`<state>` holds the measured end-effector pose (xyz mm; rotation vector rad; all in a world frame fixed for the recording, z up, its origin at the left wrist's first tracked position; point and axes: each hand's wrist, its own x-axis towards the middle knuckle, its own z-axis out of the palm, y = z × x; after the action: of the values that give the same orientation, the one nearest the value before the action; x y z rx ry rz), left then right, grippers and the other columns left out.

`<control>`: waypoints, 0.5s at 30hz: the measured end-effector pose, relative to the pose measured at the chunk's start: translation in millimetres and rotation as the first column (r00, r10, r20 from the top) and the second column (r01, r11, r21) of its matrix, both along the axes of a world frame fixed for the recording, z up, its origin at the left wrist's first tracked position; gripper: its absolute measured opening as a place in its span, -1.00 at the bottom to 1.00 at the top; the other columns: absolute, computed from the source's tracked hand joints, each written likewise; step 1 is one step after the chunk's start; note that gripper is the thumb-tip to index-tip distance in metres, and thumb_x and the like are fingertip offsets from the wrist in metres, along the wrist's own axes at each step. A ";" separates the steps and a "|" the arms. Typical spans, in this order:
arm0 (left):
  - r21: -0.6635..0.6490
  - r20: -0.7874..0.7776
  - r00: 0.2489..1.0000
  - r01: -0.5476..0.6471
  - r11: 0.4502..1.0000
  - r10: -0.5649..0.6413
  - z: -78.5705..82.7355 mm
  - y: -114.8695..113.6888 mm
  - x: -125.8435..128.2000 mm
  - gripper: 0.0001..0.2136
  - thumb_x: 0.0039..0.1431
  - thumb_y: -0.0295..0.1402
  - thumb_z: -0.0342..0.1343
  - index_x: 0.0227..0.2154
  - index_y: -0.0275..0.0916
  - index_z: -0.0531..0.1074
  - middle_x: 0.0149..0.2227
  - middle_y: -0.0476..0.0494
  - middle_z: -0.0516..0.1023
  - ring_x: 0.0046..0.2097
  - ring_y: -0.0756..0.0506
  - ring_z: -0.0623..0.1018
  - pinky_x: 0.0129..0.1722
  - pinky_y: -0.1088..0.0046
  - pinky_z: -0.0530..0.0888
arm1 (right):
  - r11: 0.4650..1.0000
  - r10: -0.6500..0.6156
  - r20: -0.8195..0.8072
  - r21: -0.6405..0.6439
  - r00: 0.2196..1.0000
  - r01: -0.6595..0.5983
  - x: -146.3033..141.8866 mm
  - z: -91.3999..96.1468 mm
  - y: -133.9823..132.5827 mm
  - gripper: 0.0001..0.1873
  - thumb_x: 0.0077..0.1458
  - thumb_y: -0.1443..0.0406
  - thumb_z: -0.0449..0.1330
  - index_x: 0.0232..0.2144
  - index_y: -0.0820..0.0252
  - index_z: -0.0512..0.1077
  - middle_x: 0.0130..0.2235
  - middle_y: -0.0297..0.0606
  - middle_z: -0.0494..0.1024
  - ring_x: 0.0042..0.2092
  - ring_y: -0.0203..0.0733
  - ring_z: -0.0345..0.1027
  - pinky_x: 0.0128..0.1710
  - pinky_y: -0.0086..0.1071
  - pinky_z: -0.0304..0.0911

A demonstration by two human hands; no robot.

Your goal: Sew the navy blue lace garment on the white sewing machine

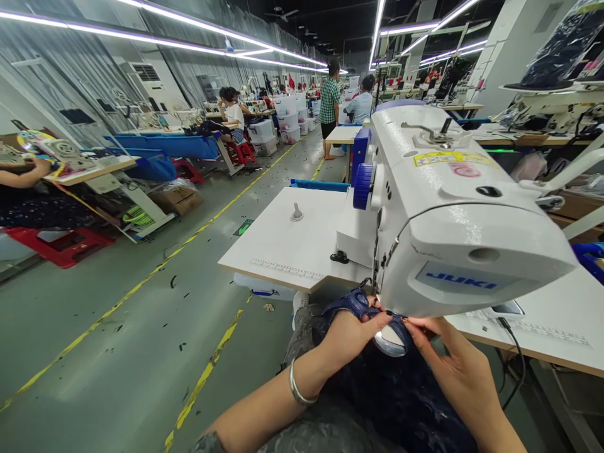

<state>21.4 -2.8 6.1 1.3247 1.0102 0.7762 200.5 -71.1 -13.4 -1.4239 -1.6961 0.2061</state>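
A white sewing machine (465, 217) with blue lettering rises in front of me. Dark navy fabric (401, 396) with a slight sheen hangs over my lap and reaches up under the machine head. My left hand (352, 333), a silver bangle on its wrist, is closed on the fabric close below the needle area. On the right, my right hand (450, 349) pinches the fabric's edge between thumb and fingers. A pale, rounded, shiny metal-like part (391, 340) shows between the hands. The machine head hides the needle and presser foot.
The white machine table (283, 236) carries a small grey knob-like object (296, 212) and a printed ruler. A black cable (514, 365) hangs at the right. Yellow floor lines mark an aisle at left. Several people sit or stand farther off among other machines, red stools (61, 245) and bins.
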 end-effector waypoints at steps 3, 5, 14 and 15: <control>-0.052 0.128 0.992 0.026 0.998 -0.019 -6.3 0.4 -0.2 -0.72 0.01 -0.19 0.29 -0.33 -0.30 0.51 -0.38 -0.07 0.48 -0.33 -0.04 0.42 -0.24 0.41 0.38 | 0.998 0.040 0.037 0.043 0.999 -0.042 -3.2 0.1 4.6 -0.91 0.30 0.25 0.12 -0.16 -0.04 0.41 -0.21 -0.41 0.55 -0.21 -0.27 0.47 -0.19 -0.48 0.37; -0.070 0.127 0.992 0.030 0.997 -0.021 -8.5 0.3 -0.5 -0.66 -0.01 -0.13 0.30 -0.30 -0.31 0.52 -0.34 -0.12 0.52 -0.28 -0.09 0.47 -0.21 0.38 0.40 | 0.996 0.075 0.064 0.047 0.995 -0.078 -4.9 -0.2 7.8 -0.90 0.30 0.26 0.11 -0.15 -0.03 0.40 -0.21 -0.39 0.55 -0.19 -0.24 0.48 -0.18 -0.46 0.38; -0.063 0.083 0.993 0.090 0.994 -0.085 -5.5 4.5 -2.8 -0.67 0.03 -0.11 0.28 -0.29 -0.30 0.53 -0.36 -0.07 0.48 -0.33 -0.03 0.40 -0.24 0.40 0.37 | 0.970 0.162 0.205 0.147 0.965 -0.194 3.4 -7.1 11.2 -0.70 0.32 0.36 0.05 0.05 -0.02 0.36 -0.09 -0.31 0.56 -0.07 -0.14 0.46 -0.05 -0.31 0.35; -0.077 0.098 0.991 0.099 0.992 -0.092 -5.5 4.7 -2.9 -0.68 0.04 -0.13 0.28 -0.29 -0.30 0.53 -0.37 -0.06 0.47 -0.33 -0.02 0.39 -0.23 0.40 0.37 | 0.964 0.168 0.234 0.164 0.958 -0.209 5.0 -9.1 11.0 -0.65 0.32 0.39 0.04 0.09 -0.01 0.34 -0.07 -0.29 0.55 -0.05 -0.12 0.44 -0.02 -0.28 0.33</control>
<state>18.5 1.9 0.5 1.2455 0.8882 0.7110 205.5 -60.1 -22.5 -1.1789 -1.9782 -0.0070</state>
